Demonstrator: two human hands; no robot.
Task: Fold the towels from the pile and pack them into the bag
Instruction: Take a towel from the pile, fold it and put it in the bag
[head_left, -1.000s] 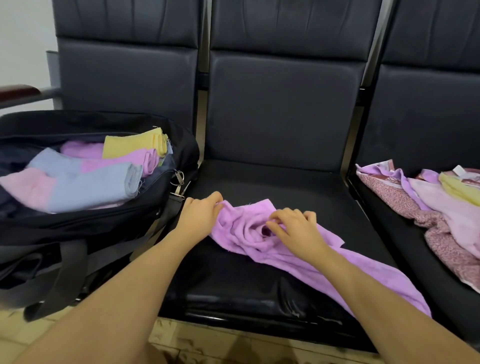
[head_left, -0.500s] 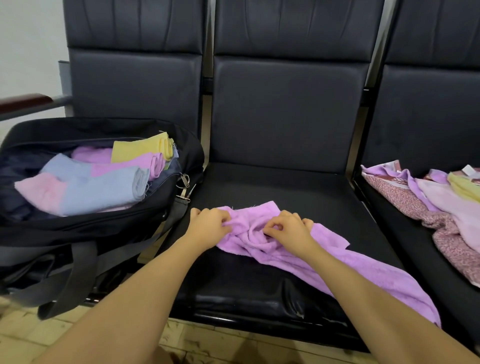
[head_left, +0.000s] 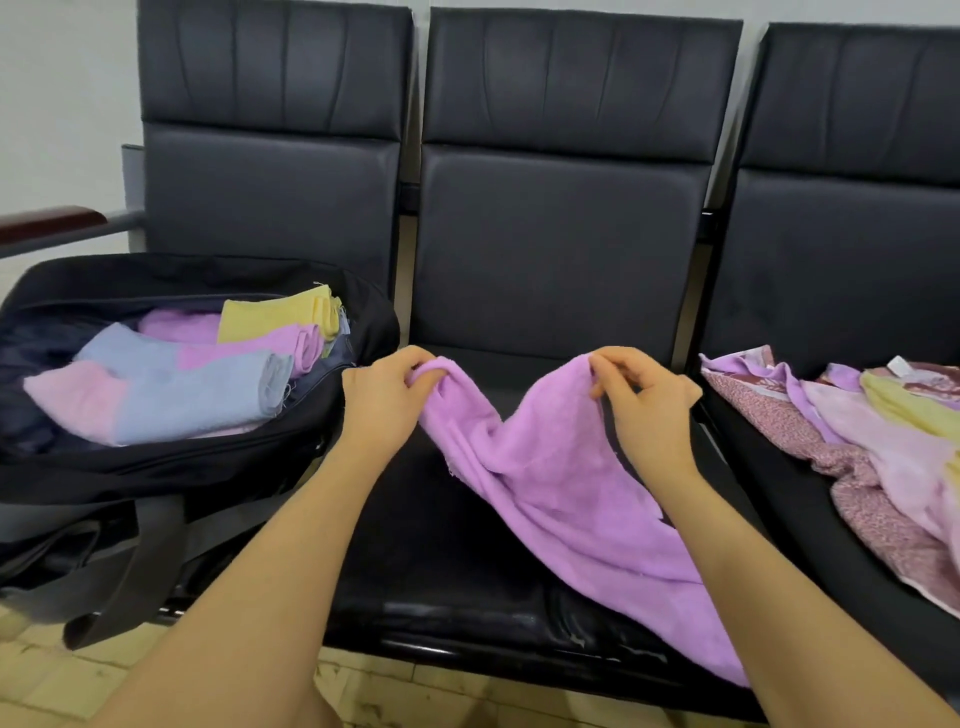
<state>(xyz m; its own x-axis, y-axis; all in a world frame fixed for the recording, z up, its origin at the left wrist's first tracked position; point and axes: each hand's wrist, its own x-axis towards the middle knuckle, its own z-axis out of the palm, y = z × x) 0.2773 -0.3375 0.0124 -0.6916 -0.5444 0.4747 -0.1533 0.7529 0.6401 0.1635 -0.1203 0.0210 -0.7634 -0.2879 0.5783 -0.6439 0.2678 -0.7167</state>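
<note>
Purple towel (head_left: 566, 483): on middle seat (head_left: 441, 545), top edge lifted. Left hand (head_left: 382, 402) and right hand (head_left: 647, 405): fingers pinched on its upper corners. Bag (head_left: 197, 467): left seat, open, holding folded towels (head_left: 197, 384). Towel pile (head_left: 872, 447): right seat.

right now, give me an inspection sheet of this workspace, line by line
surface: black middle seat, bare at front left
job's things: purple towel lifted by its top edge, tail trailing off the seat; open black bag on the left seat holds folded towels; unfolded pile on the right seat
clutter: nothing seen
grippers: left hand and right hand each pinch the towel's edge
cables: nothing seen
surroundings: pale wall, tiled floor
</note>
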